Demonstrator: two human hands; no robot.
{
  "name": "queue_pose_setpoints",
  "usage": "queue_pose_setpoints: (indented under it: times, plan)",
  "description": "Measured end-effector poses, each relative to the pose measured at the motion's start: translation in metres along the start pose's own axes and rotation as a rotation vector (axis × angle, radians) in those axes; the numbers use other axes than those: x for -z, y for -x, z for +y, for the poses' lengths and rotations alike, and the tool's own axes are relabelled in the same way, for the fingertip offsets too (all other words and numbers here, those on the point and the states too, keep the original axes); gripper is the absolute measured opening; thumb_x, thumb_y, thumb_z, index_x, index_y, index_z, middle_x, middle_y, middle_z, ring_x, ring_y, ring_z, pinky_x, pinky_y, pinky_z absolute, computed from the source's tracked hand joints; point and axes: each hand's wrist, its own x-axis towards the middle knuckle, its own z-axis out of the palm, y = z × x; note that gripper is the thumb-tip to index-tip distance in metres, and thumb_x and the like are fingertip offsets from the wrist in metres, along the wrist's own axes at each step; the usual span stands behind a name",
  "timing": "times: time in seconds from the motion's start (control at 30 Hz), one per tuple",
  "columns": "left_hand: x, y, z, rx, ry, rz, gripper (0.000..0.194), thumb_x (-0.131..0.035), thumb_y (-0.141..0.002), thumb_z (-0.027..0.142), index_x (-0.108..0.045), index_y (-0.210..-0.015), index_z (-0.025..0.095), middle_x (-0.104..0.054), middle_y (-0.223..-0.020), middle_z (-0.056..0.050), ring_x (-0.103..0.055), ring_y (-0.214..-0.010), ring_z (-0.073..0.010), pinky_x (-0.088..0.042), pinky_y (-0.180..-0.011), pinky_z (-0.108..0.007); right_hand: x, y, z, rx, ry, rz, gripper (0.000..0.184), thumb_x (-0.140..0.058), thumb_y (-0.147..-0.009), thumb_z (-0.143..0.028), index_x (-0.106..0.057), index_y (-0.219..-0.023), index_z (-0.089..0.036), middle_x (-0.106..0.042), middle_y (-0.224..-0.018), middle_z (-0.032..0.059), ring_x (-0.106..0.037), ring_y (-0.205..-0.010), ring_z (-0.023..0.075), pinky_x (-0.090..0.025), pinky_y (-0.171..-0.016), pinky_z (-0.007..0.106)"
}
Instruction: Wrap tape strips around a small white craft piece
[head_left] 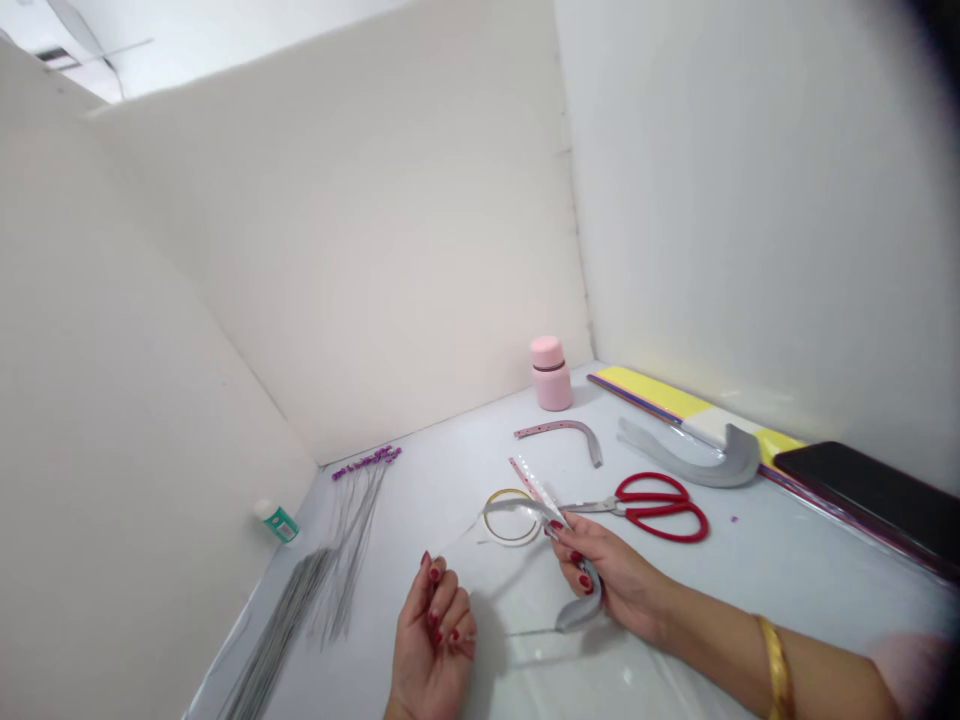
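Observation:
My right hand [607, 580] grips a curved grey strip [581, 600] together with a pink strip dotted white [534, 485]. A thin pale wire [459, 535] runs from the grey strip's upper end to my left hand [433, 635], whose curled fingertips pinch it. Just behind the hands lies a ring of gold tape [510, 517]. Red-handled scissors [660, 510] rest to the right of my right hand, their blades pointing toward it. Another dotted pink strip [562, 432] and a wider grey curved piece [697, 460] lie farther back.
White walls enclose the white work surface [750, 610]. A pink bottle [551, 375] stands in the back corner. Yellow card strips [645, 393] and a black phone [870, 495] lie at right. Bundled thin wires [277, 620], purple-tipped wires [364, 480] and a small green-labelled bottle [277, 522] lie at left.

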Motion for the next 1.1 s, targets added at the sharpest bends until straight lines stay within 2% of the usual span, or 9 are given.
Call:
queue_pose_setpoints:
  times: [0.13, 0.4, 0.47, 0.57, 0.63, 0.7, 0.8, 0.93, 1.1]
  plan:
    - [-0.004, 0.01, 0.009, -0.045, 0.021, -0.018, 0.024, -0.062, -0.073, 0.015, -0.046, -0.054, 0.016, -0.032, -0.037, 0.01, -0.033, -0.031, -0.0027, -0.021, -0.034, -0.017, -0.005, 0.002, -0.007, 0.067, 0.073, 0.008, 0.023, -0.054, -0.076, -0.032, -0.036, -0.071, -0.019, -0.037, -0.057, -0.0085, -0.027, -0.037, 0.0009, -0.015, -0.039, 0.016]
    - [-0.022, 0.022, 0.014, -0.153, -0.024, -0.089, 0.023, -0.059, -0.075, 0.011, -0.046, -0.058, 0.019, -0.046, -0.04, 0.008, -0.043, -0.033, -0.0054, -0.034, -0.038, -0.018, -0.014, 0.006, -0.03, 0.214, 0.204, 0.056, 0.021, -0.061, -0.069, -0.029, -0.044, -0.074, -0.018, -0.043, -0.056, -0.0077, -0.04, -0.042, 0.0042, -0.031, -0.043, 0.017]
    - [-0.03, 0.028, 0.028, -0.226, 0.022, -0.097, 0.021, -0.055, -0.077, 0.011, -0.046, -0.061, 0.019, -0.047, -0.042, 0.009, -0.044, -0.035, -0.0054, -0.041, -0.044, -0.017, -0.003, -0.001, -0.039, 0.256, 0.201, 0.134, 0.018, -0.06, -0.069, -0.024, -0.045, -0.077, -0.019, -0.043, -0.055, -0.0077, -0.042, -0.043, 0.005, -0.033, -0.043, 0.017]
    - [-0.036, 0.036, 0.056, -0.389, 0.099, -0.086, 0.02, -0.042, -0.085, 0.013, -0.049, -0.068, 0.021, -0.043, -0.039, 0.009, -0.04, -0.031, -0.0058, -0.04, -0.038, -0.016, 0.027, -0.01, -0.058, 0.365, 0.175, 0.319, 0.017, -0.057, -0.071, -0.021, -0.041, -0.075, -0.02, -0.038, -0.052, -0.009, -0.036, -0.039, 0.0041, -0.03, -0.038, 0.016]
    - [-0.033, 0.035, 0.066, -0.411, 0.122, -0.049, 0.026, -0.035, -0.089, 0.016, -0.048, -0.068, 0.021, -0.043, -0.04, 0.009, -0.04, -0.032, -0.0064, -0.041, -0.038, -0.016, 0.047, -0.013, -0.074, 0.432, 0.186, 0.414, 0.013, -0.054, -0.077, -0.025, -0.042, -0.075, -0.019, -0.04, -0.054, -0.0075, -0.037, -0.04, 0.0047, -0.032, -0.038, 0.016]
    - [-0.024, 0.028, 0.061, -0.339, 0.166, 0.01, 0.026, -0.037, -0.088, 0.018, -0.05, -0.066, 0.019, -0.047, -0.045, 0.007, -0.047, -0.038, -0.0054, -0.045, -0.042, -0.014, 0.06, -0.015, -0.09, 0.491, 0.238, 0.469, 0.014, -0.047, -0.085, -0.03, -0.049, -0.084, -0.017, -0.048, -0.064, -0.0041, -0.044, -0.047, 0.0058, -0.039, -0.043, 0.018]
    - [-0.007, 0.01, 0.03, -0.133, 0.059, 0.189, 0.032, -0.035, -0.088, 0.012, -0.053, -0.063, 0.015, -0.055, -0.055, 0.003, -0.055, -0.048, -0.0047, -0.052, -0.057, -0.018, 0.061, -0.022, -0.108, 0.521, 0.398, 0.482, 0.025, -0.043, -0.089, -0.033, -0.051, -0.102, -0.014, -0.056, -0.088, 0.003, -0.055, -0.065, 0.0102, -0.048, -0.057, 0.025]
    - [0.009, -0.007, -0.005, -0.057, 0.005, 0.231, 0.043, -0.025, -0.091, 0.013, -0.056, -0.061, 0.012, -0.054, -0.055, 0.0, -0.054, -0.046, -0.0065, -0.053, -0.052, -0.022, 0.039, -0.058, -0.121, 0.474, 0.737, 0.405, 0.028, -0.048, -0.087, -0.029, -0.05, -0.11, -0.014, -0.055, -0.105, 0.0067, -0.057, -0.086, 0.017, -0.049, -0.072, 0.035]
    - [0.017, -0.011, -0.004, -0.04, -0.047, 0.219, 0.039, -0.032, -0.089, 0.014, -0.057, -0.059, 0.012, -0.053, -0.055, 0.0, -0.052, -0.045, -0.0066, -0.053, -0.05, -0.021, 0.023, -0.109, -0.116, 0.363, 1.248, 0.308, 0.027, -0.048, -0.087, -0.028, -0.051, -0.109, -0.015, -0.054, -0.109, 0.0067, -0.056, -0.091, 0.0186, -0.048, -0.076, 0.037]
